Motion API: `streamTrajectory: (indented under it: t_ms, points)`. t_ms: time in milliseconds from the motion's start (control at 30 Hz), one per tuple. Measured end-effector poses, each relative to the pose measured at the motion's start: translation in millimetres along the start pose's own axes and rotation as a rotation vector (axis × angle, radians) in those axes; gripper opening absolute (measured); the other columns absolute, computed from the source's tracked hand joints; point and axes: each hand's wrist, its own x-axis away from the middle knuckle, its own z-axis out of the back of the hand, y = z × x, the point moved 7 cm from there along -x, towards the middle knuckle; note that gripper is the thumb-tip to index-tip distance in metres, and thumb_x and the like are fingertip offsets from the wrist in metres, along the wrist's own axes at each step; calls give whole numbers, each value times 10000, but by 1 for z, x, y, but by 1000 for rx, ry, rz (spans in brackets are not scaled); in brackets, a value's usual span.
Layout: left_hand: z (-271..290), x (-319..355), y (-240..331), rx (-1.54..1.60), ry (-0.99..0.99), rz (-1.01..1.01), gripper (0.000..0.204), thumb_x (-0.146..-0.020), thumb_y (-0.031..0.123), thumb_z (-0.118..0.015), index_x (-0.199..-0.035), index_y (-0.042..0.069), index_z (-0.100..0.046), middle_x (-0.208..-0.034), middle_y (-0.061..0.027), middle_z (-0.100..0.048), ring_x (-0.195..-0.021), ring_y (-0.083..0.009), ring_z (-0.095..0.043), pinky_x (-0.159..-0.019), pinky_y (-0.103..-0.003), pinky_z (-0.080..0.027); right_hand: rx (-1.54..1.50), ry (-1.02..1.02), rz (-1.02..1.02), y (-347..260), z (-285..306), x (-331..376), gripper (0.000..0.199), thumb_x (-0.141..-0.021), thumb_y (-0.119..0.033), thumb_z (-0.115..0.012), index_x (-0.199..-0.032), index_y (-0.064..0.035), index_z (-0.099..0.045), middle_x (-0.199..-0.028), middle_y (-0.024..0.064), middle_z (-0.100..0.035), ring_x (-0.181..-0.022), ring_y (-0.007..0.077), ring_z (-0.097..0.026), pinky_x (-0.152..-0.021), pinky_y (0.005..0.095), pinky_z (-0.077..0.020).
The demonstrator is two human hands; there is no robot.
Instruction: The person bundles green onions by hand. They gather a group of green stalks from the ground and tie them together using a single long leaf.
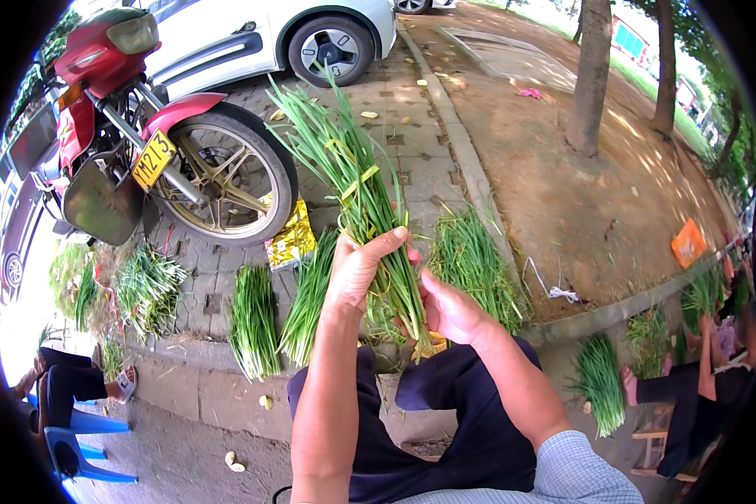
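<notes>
My left hand (357, 267) wraps its grip tightly around the middle of a long bundle of green chive-like leaves (354, 181), held upright above my lap, tips fanning toward the red motorcycle (113, 92). My right hand (449, 309) closes its grip on the bundle's lower end, where a yellowish band (381, 286) appears to circle the stalks. Risk, as I judge it: the band looks loose, so a slackened left-hand hold could let stalks slide out and scatter over my dark trousers (445, 420). Further green bundles (254, 319) lie directly on the brick pavement (412, 126); no basket or crate is visible. A crumpled gold foil bag (291, 242) lies beside them, its contents hidden.
</notes>
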Motion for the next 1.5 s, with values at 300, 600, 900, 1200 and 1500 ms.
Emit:
streamTrajectory:
  t_ms: [300, 600, 900, 1200, 1500]
  points:
    - [2, -3, 1, -191, -28, -98, 413, -796, 47, -662, -1186, 14, -531, -757, -45, -595, -615, -156, -592, -579, -306, -515, 505, 245, 144, -9, 25, 3, 396, -905, -406, -592, -1036, -34, -630, -961, 49, -639, -852, 111, -584, -779, 260, -464]
    - [-4, -10, -15, -306, 0, -156, 187, -780, 7, -640, -944, 37, -555, -715, -5, -583, -572, -75, -529, -518, -228, -432, 680, 627, 964, -123, -22, 16, 316, -846, -81, -665, -1132, 12, -564, -968, 48, -603, -830, 101, -569, -728, 245, -503]
    - [5, -5, -17, -388, 49, -103, 224, -763, -22, -631, -971, 33, -568, -712, 5, -583, -562, -68, -513, -509, -230, -422, 724, 566, 904, -115, 6, -10, 232, -864, -100, -659, -1056, 30, -633, -874, 52, -651, -740, 88, -604, -658, 226, -511]
    - [23, 7, -17, -477, 106, -49, 190, -764, -12, -645, -931, 33, -566, -690, 11, -579, -541, -65, -514, -494, -228, -418, 492, 536, 831, -117, 16, -2, 178, -865, -124, -664, -965, 21, -641, -817, 46, -653, -677, 89, -616, -617, 226, -527]
    - [34, 13, -22, -547, 125, -90, 296, -742, 12, -669, -1026, 2, -588, -860, -39, -661, -744, -94, -583, -704, -261, -476, 80, 352, 705, -126, 0, 7, 149, -907, -148, -592, -919, 0, -613, -890, 136, -667, -689, 171, -664, -599, 304, -573]
